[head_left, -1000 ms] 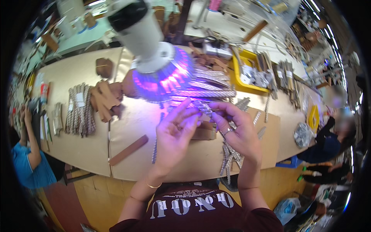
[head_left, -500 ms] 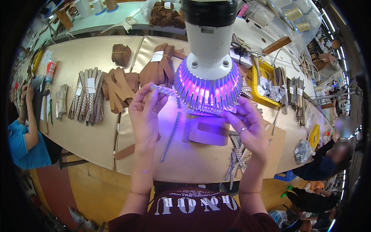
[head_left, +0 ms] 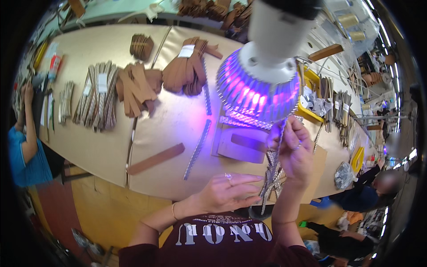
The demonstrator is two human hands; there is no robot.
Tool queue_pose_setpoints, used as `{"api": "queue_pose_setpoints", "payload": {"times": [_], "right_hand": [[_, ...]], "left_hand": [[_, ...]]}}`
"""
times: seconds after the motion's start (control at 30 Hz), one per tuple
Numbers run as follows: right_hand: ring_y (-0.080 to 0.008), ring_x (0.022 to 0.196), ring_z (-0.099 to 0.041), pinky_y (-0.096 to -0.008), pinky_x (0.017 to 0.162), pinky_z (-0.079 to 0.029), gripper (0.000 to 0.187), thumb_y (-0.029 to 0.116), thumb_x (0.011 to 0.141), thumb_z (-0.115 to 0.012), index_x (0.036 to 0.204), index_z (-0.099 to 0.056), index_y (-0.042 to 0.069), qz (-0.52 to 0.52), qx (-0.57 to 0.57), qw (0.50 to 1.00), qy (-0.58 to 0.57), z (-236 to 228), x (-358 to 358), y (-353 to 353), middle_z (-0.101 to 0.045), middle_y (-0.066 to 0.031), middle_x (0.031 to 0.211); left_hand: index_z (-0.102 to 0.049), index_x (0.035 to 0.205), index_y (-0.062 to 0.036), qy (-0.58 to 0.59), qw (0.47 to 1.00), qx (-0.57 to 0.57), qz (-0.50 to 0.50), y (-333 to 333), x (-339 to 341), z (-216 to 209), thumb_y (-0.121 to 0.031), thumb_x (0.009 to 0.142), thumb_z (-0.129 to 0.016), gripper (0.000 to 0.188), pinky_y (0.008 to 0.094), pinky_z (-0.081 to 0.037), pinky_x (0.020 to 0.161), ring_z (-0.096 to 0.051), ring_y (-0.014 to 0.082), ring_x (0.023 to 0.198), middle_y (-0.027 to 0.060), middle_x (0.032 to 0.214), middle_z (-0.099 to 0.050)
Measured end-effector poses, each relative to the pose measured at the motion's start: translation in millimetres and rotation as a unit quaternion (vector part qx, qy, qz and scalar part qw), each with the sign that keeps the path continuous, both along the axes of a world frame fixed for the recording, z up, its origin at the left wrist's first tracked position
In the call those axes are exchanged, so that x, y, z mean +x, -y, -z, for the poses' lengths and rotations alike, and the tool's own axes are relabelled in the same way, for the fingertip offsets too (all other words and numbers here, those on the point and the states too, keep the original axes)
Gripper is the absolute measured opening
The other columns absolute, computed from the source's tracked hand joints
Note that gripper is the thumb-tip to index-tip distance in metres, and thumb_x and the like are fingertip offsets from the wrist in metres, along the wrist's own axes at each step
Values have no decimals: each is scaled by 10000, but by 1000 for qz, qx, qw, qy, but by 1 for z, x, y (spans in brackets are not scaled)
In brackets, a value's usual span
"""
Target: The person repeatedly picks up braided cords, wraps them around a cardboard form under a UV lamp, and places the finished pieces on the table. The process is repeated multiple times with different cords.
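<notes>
A long patterned silver strip [head_left: 272,164] hangs upright between my hands, close in front of me. My right hand [head_left: 293,151] pinches its upper end just under the glowing purple lamp head [head_left: 258,86]. My left hand [head_left: 227,193] lies lower, fingers stretched toward the strip's bottom end and touching it. More strips [head_left: 278,178] dangle in a bunch behind it. A flat brown block [head_left: 242,144] sits on the table beyond my hands, and a single loose strip [head_left: 198,149] lies to its left.
Bundles of brown leather pieces [head_left: 187,69] and striped strips [head_left: 95,95] lie across the table [head_left: 169,115]. A brown strap [head_left: 155,159] lies near the front edge. A yellow tray [head_left: 311,111] stands at right. A person in blue [head_left: 26,151] sits at left, another person [head_left: 369,191] at right.
My left hand has dropped from up beside the lamp to low near my body. The right hand stays high, holding the strip, which now hangs vertically. The view has tilted.
</notes>
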State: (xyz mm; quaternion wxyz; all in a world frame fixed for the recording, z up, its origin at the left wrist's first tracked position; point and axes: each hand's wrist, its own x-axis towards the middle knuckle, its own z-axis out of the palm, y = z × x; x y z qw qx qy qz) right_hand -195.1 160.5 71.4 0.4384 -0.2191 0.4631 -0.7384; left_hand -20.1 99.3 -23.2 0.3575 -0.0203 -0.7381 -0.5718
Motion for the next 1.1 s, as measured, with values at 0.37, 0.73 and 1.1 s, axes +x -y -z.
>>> {"api": "queue_pose_setpoints", "payload": {"times": [0.37,0.73,1.1], "right_hand": [[-22,609,-507,-197,530,-386,250,19,888,-679,1126,-603,19,-12,415,728,-546,3,18,4,-592,10,684],[-10,607,-495,-165,541,-359,335,-64,848,-669,1042,-430,67,97,372,837,-389,21,49,30,-599,2,701],[-28,623,-519,-171,551,-376,330,-72,850,-667,1030,-429,69,92,399,813,-413,28,54,37,-608,-21,724]], "left_hand": [[-638,1187,-25,135,961,-68,-230,4,-7,33,-188,773,-786,469,418,-457,947,-590,316,1155,127,1249,-624],[-635,1220,-14,127,966,-56,-218,-4,-9,47,-190,808,-744,460,416,-433,995,-590,267,1187,126,1280,-619],[-638,1195,30,103,978,-12,-180,-5,-9,52,-112,819,-731,413,461,-385,1107,-580,299,1225,182,1293,-599]]}}
